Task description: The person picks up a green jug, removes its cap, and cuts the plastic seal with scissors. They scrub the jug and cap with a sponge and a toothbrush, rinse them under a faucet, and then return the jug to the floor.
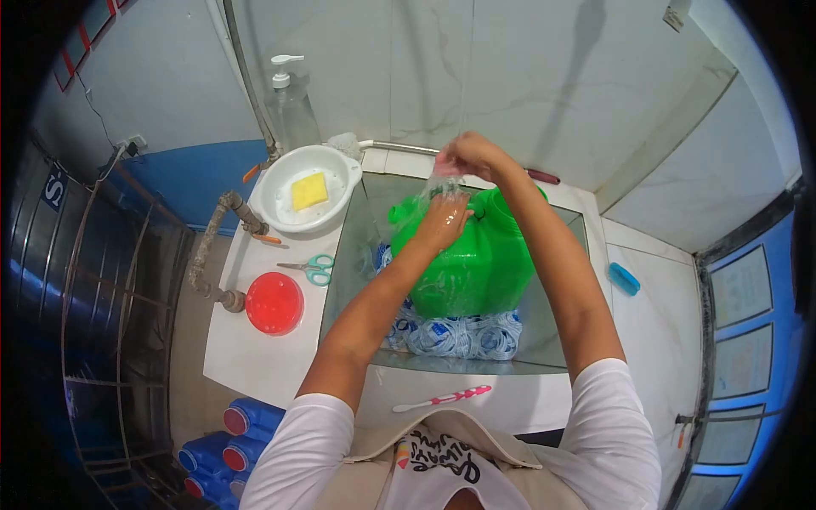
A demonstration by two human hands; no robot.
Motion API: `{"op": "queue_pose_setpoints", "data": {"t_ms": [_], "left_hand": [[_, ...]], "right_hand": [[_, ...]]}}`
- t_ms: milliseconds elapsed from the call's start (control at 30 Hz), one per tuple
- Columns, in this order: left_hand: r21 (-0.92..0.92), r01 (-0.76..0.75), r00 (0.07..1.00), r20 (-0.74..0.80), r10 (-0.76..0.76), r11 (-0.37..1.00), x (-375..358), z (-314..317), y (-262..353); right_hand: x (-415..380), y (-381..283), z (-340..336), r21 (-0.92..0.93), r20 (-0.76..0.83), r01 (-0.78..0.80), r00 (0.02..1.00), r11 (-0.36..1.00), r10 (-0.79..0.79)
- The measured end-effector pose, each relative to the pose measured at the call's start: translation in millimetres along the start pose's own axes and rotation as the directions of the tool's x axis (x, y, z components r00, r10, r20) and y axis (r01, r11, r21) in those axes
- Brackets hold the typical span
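A bright green plastic jug [467, 268] stands in a glass-walled basin [340, 289], on bundles of pale blue and white cord [463, 337]. My left hand [444, 221], wet, is closed on the top of the jug near its handle. Above it, my right hand [478, 156] is closed, with something pinkish at its fingertips that I cannot make out. Thin clear water seems to run down past the right hand onto the jug's top. The jug's round mouth [503, 208] is partly behind my right forearm.
On the counter's left are a white bowl [270, 208] with a yellow sponge [309, 192], scissors [318, 269], a red round lid [274, 303] and a pump bottle [291, 110]. A pink-white toothbrush [442, 399] lies in front; a blue brush-like item [624, 279] is right. Blue jugs [229, 455] stand below.
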State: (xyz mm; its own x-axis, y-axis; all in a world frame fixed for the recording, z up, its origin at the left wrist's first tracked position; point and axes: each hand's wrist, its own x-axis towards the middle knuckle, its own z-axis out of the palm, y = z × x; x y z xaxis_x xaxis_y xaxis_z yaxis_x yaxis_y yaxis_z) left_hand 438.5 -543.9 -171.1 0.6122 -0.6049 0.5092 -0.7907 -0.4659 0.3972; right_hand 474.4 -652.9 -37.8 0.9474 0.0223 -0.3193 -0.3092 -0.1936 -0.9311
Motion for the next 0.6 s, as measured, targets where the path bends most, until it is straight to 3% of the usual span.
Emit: {"op": "queue_pose_setpoints", "data": {"t_ms": [67, 100, 167, 200, 267, 300, 367, 400, 467, 600], "left_hand": [[-0.199, -0.082, 0.997, -0.014, 0.081, 0.977, 2.2, -5.1, -4.2], [-0.197, -0.08, 0.997, -0.009, 0.08, 0.977, 4.3, -10.8, -7.0], [-0.271, 0.041, 0.983, 0.184, 0.01, 0.962, 11.5, -23.2, -10.3], [-0.279, 0.045, 0.981, 0.192, 0.01, 0.959, 17.1, -26.3, -17.0], [-0.198, 0.118, 0.914, 0.404, -0.028, 0.973, 26.7, -35.3, -30.5], [-0.201, 0.117, 0.912, 0.41, -0.025, 0.973, 25.6, -41.9, -28.3], [-0.306, 0.487, 0.717, 0.675, -0.174, 0.818, 25.9, -49.7, -24.2], [-0.308, 0.481, 0.715, 0.68, -0.164, 0.821, 26.0, -50.9, -22.8], [-0.277, 0.587, 0.538, 0.836, -0.11, 0.761, 21.9, -52.4, -18.5], [-0.294, 0.663, 0.596, 0.764, -0.247, 0.689, -12.3, -58.5, -2.7]], "right_hand": [[3.8, 1.4, -2.3, -0.047, 0.032, 0.005, 0.999, 0.999, -0.003], [6.5, 1.9, -2.5, -0.089, 0.06, 0.015, 0.998, 0.996, -0.01], [6.8, -1.1, -5.8, -0.087, 0.06, 0.008, 0.998, 0.996, -0.003], [4.1, -2.5, -8.7, -0.091, 0.06, -0.001, 0.998, 0.996, 0.006], [-1.1, -1.9, -13.9, -0.153, 0.12, 0.003, 0.993, 0.988, 0.016], [-2.9, -0.5, -13.4, -0.148, 0.116, -0.002, 0.993, 0.989, 0.019], [-4.0, 3.4, -13.1, -0.201, 0.108, 0.041, 0.994, 0.979, -0.019], [0.1, 6.6, -14.5, -0.197, 0.097, 0.037, 0.995, 0.98, -0.019], [4.5, 11.6, -10.9, -0.156, 0.087, 0.09, 0.993, 0.984, -0.078], [1.8, 15.9, -3.2, -0.15, 0.03, 0.096, 0.995, 0.984, -0.092]]}}
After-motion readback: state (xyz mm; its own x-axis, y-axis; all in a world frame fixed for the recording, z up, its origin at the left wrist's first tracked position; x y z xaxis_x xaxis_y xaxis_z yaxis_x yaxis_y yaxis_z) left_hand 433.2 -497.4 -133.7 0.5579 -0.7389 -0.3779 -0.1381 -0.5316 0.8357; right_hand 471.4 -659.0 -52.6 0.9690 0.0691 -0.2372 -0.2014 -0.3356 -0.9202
